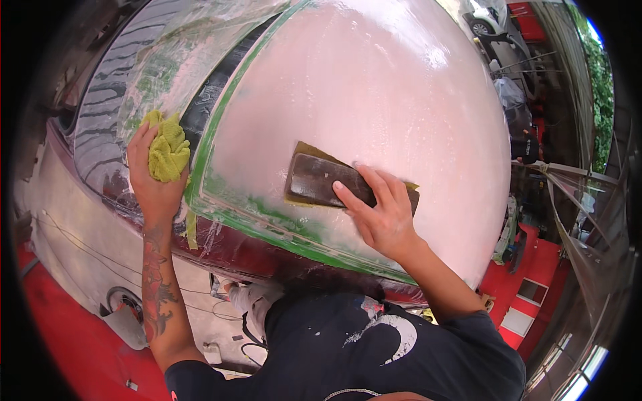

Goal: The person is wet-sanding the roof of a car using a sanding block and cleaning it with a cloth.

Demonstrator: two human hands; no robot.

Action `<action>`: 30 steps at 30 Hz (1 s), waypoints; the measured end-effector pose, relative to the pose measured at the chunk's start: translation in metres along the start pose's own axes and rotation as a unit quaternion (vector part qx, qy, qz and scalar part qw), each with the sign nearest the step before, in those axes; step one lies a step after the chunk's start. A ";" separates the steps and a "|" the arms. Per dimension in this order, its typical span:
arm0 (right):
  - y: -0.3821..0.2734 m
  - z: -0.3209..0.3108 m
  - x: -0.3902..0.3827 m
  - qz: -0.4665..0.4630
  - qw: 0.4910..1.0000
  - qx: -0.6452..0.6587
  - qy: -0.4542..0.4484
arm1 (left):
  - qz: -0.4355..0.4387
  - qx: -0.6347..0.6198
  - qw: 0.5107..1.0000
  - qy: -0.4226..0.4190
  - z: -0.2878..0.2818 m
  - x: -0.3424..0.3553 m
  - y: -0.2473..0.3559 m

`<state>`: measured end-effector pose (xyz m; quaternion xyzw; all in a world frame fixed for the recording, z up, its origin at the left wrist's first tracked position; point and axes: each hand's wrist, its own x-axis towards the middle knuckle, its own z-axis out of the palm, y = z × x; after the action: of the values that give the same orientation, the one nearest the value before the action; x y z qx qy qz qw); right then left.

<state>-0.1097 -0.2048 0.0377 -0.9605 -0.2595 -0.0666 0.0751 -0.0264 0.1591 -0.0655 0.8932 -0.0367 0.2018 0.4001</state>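
A wide, curved car panel (pixel 374 100) with a wet, pale pink coat lies before me. My right hand (pixel 386 217) grips a dark, long sanding block (pixel 328 180) resting flat on it. Yellowish sandpaper (pixel 305 148) sticks out from under the block's edges. Left of the panel, my left hand (pixel 155 190) is closed round a bunched yellow-green cloth (pixel 168 148), over the wet dark glass. Green masking tape (pixel 221 120) runs along the panel's left and near edges, with green smears in the pink beside it.
Clear plastic film (pixel 180 53) covers part of the glass. A dark red body edge (pixel 254 250) of the car lies between the panel and me. Hoses or cords trail over the pale floor (pixel 73 207) at left. At far right stand a white car (pixel 485 20) and red shelving (pixel 535 267).
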 end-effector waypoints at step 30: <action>0.238 -0.020 0.007 0.023 0.999 0.002 0.031 | 0.021 -0.007 0.999 -0.022 0.001 -0.004 -0.023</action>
<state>0.0153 -0.4082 0.0326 -0.9637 -0.2346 -0.0940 0.0861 -0.0241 0.1739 -0.0837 0.8937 -0.0661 0.1900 0.4011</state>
